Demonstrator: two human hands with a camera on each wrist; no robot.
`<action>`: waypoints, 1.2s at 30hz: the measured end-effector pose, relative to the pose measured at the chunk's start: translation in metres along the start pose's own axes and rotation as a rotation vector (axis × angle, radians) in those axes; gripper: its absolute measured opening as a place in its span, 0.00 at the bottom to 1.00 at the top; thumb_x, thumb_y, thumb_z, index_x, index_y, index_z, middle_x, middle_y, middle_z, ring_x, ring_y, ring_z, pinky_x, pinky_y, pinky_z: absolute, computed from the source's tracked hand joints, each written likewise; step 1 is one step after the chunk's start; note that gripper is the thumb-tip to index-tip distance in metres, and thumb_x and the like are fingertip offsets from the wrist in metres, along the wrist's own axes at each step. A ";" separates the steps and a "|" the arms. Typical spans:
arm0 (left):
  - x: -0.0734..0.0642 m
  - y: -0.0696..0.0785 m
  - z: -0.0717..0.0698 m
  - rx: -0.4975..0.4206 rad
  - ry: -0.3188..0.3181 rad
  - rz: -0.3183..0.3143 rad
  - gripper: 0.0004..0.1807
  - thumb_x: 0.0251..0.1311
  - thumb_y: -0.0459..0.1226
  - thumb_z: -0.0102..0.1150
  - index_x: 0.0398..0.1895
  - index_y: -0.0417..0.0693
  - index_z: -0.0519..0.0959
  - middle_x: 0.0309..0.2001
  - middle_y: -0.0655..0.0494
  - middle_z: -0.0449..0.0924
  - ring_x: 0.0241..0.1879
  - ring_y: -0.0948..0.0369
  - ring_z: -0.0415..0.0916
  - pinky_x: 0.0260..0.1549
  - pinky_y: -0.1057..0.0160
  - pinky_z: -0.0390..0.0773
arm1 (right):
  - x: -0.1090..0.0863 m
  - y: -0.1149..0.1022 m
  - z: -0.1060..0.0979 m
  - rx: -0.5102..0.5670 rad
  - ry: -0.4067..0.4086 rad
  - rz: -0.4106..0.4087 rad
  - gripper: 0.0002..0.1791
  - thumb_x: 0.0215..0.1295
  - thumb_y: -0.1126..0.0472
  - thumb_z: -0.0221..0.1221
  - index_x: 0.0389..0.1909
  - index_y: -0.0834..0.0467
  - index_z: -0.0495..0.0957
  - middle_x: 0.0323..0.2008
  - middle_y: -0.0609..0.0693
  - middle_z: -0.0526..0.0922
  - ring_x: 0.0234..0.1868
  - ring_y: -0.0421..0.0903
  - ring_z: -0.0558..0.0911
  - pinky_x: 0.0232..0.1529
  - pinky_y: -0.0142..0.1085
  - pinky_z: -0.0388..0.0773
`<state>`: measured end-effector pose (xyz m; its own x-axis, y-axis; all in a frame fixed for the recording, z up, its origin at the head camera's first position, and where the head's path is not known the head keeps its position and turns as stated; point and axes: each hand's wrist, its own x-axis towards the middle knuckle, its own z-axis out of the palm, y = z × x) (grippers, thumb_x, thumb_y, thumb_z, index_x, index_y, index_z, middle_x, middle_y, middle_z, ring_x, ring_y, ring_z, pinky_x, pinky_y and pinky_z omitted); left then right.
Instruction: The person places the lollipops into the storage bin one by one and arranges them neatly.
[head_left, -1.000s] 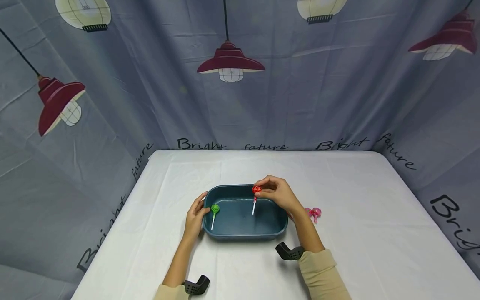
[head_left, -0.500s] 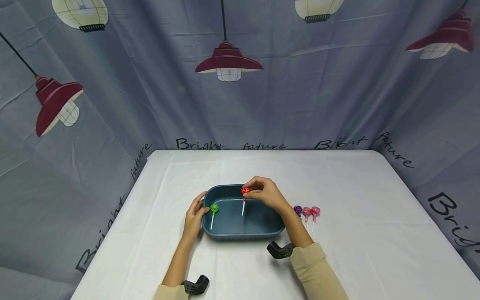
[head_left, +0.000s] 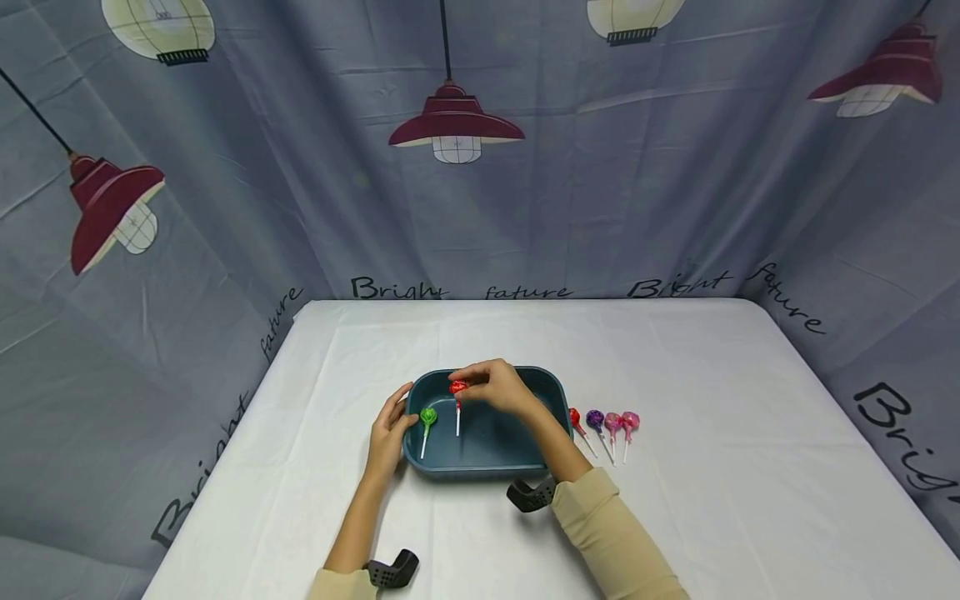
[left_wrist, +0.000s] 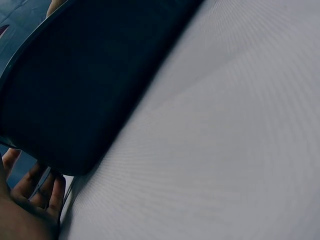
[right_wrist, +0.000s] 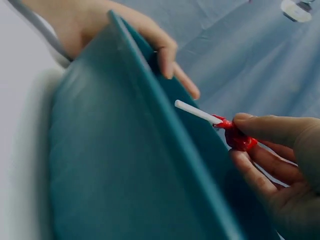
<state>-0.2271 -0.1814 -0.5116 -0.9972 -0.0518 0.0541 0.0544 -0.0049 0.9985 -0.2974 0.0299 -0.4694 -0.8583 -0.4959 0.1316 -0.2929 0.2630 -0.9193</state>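
Note:
A red-wrapped lollipop (head_left: 458, 387) is pinched by its candy head between the thumb and fingers of my right hand (head_left: 495, 387). Its white stick points down over the left half of a dark teal tray (head_left: 517, 472). My left hand (head_left: 387, 435) grips the tray's left end, thumb over the rim and fingers along the outside. Inside the tray, close to that thumb, lies a green lollipop (head_left: 428, 417). The right wrist view shows the held red lollipop (right_wrist: 241, 139) near the tray wall (right_wrist: 115, 130), its stick free. In the left wrist view the tray hides the lollipops.
Right of the tray, another red lollipop (head_left: 575, 417), a purple lollipop (head_left: 596, 420) and two pink lollipops (head_left: 613, 422) lie in a row on the white-covered table (head_left: 720, 375). A grey-blue curtain (head_left: 315, 167) printed with lamps hangs around the table.
My right hand has moved left across the tray with the red lollipop, uncovering the row of lollipops on the right. My left hand and the tray have stayed in place.

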 end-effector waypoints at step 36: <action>-0.002 0.003 0.002 0.010 -0.004 -0.016 0.27 0.60 0.27 0.49 0.65 0.47 0.65 0.60 0.43 0.68 0.60 0.53 0.64 0.48 0.73 0.66 | 0.016 0.029 0.030 -0.197 -0.149 -0.001 0.12 0.49 0.69 0.66 0.37 0.61 0.82 0.33 0.49 0.84 0.35 0.40 0.82 0.35 0.28 0.75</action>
<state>-0.2251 -0.1798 -0.5083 -0.9981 -0.0480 0.0377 0.0375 0.0040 0.9993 -0.3065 0.0045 -0.5049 -0.7906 -0.6091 0.0625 -0.3824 0.4116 -0.8273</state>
